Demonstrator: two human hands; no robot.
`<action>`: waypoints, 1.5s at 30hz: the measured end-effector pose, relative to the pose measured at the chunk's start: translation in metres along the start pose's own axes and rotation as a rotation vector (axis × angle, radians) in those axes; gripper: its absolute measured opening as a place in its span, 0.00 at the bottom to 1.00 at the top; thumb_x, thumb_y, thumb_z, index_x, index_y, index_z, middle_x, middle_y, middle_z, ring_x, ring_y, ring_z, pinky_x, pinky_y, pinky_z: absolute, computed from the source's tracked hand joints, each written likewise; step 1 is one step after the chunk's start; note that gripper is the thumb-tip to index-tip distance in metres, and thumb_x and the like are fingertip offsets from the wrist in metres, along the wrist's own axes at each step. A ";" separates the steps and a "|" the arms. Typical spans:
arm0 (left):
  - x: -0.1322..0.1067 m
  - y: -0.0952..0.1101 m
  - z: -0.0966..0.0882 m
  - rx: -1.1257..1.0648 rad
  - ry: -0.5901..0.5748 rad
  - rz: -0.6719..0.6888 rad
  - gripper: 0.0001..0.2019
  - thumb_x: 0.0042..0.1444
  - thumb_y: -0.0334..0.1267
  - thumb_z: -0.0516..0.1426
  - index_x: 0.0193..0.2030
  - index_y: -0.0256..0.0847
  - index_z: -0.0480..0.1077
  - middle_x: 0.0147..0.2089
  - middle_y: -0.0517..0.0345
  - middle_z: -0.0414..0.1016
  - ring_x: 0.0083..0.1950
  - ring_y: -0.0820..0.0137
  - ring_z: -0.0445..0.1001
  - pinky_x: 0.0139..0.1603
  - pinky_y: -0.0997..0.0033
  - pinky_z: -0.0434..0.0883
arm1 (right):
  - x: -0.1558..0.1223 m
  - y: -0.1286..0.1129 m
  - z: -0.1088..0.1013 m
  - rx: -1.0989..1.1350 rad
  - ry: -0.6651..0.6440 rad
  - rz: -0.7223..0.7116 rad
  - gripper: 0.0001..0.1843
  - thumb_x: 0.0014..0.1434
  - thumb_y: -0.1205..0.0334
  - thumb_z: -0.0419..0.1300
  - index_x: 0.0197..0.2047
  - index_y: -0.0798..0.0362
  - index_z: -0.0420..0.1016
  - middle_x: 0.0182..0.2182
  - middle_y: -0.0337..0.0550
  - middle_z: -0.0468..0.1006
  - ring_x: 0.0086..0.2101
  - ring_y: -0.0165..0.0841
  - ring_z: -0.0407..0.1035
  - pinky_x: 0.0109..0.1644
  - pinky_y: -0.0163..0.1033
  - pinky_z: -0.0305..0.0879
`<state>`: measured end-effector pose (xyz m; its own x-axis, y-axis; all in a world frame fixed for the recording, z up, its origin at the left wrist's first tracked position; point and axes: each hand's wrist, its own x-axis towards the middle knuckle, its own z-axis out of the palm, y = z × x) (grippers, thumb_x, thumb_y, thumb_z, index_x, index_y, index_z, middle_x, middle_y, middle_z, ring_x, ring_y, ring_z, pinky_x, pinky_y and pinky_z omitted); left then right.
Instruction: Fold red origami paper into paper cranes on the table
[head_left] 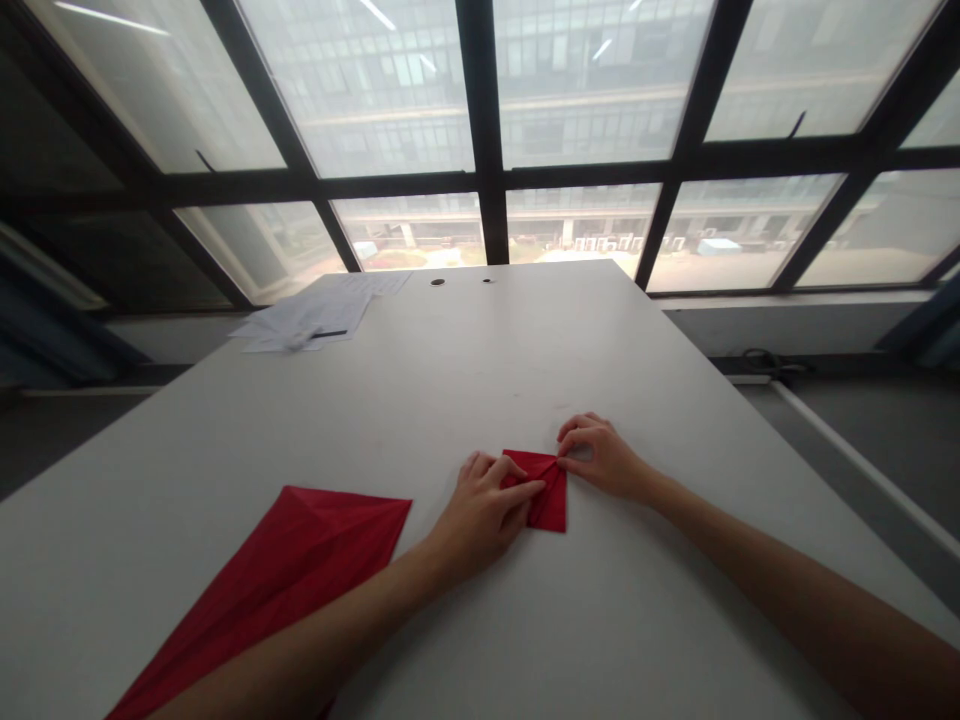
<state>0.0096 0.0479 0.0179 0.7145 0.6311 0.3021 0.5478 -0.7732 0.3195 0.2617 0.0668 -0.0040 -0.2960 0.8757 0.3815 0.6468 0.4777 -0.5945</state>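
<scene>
A small square of folded red paper (553, 508) lies on the white table, with creases meeting near its far right corner. My right hand (600, 458) pinches that corner between thumb and fingertips. From the left, my left hand (484, 505) holds the square down, its index finger and thumb stretched over the paper and the other fingers bent. The left part of the square is hidden beneath this hand. Under and beside my left forearm spreads a larger red sheet (292, 560), creased and pointed at its far corners; I cannot tell if it is paper or cloth.
The white table (517, 350) runs up to dark-framed windows. At its far left lie loose white papers (315, 310) with a dark pen-like stick (328, 333) on them. Two small round holes show near the far edge. A dark cable (772, 362) lies beyond the right side.
</scene>
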 end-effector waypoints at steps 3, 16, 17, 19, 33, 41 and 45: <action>0.001 0.000 0.000 0.017 0.009 0.006 0.15 0.62 0.34 0.56 0.52 0.53 0.76 0.47 0.55 0.74 0.47 0.62 0.66 0.62 0.46 0.58 | 0.000 0.000 0.001 -0.003 0.005 0.004 0.04 0.54 0.65 0.68 0.29 0.48 0.78 0.37 0.41 0.78 0.42 0.37 0.69 0.52 0.45 0.62; 0.002 -0.004 0.001 0.073 0.007 0.071 0.15 0.64 0.36 0.55 0.55 0.54 0.75 0.47 0.53 0.72 0.45 0.62 0.65 0.54 0.53 0.66 | -0.002 -0.007 -0.002 -0.035 0.029 0.041 0.07 0.57 0.61 0.66 0.40 0.48 0.77 0.40 0.44 0.77 0.45 0.40 0.67 0.54 0.48 0.62; 0.002 -0.004 0.001 0.074 0.009 0.074 0.15 0.64 0.36 0.55 0.55 0.54 0.75 0.47 0.53 0.72 0.45 0.62 0.65 0.53 0.54 0.66 | -0.002 -0.009 -0.002 -0.070 0.004 0.031 0.12 0.55 0.58 0.68 0.44 0.48 0.76 0.43 0.44 0.77 0.47 0.41 0.67 0.56 0.49 0.60; 0.002 -0.004 0.001 0.076 0.015 0.083 0.15 0.65 0.37 0.55 0.55 0.54 0.75 0.47 0.52 0.72 0.45 0.62 0.65 0.51 0.56 0.67 | -0.003 -0.014 -0.002 -0.135 -0.035 0.021 0.22 0.52 0.54 0.70 0.49 0.46 0.75 0.48 0.46 0.74 0.50 0.44 0.65 0.58 0.52 0.58; 0.002 -0.004 0.000 0.073 0.000 0.082 0.16 0.63 0.35 0.56 0.55 0.53 0.75 0.48 0.51 0.73 0.46 0.62 0.66 0.52 0.56 0.68 | -0.002 -0.005 0.003 -0.124 0.023 0.059 0.22 0.56 0.61 0.68 0.54 0.45 0.73 0.48 0.47 0.73 0.51 0.43 0.65 0.58 0.52 0.59; 0.002 -0.003 0.002 0.067 0.022 0.123 0.15 0.65 0.34 0.55 0.54 0.49 0.75 0.58 0.52 0.73 0.52 0.61 0.69 0.55 0.54 0.68 | 0.000 0.006 0.001 0.013 0.086 0.064 0.21 0.57 0.76 0.57 0.51 0.49 0.74 0.45 0.45 0.76 0.49 0.39 0.67 0.56 0.48 0.62; 0.003 -0.005 0.003 0.062 0.032 0.168 0.14 0.65 0.34 0.55 0.55 0.47 0.75 0.56 0.52 0.76 0.54 0.60 0.70 0.56 0.53 0.69 | 0.000 0.002 0.001 0.004 0.074 0.030 0.12 0.58 0.71 0.61 0.44 0.49 0.77 0.42 0.44 0.77 0.46 0.39 0.68 0.55 0.48 0.63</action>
<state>0.0102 0.0531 0.0142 0.7846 0.4936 0.3752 0.4482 -0.8697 0.2067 0.2625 0.0677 -0.0057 -0.2235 0.8820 0.4148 0.6518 0.4517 -0.6092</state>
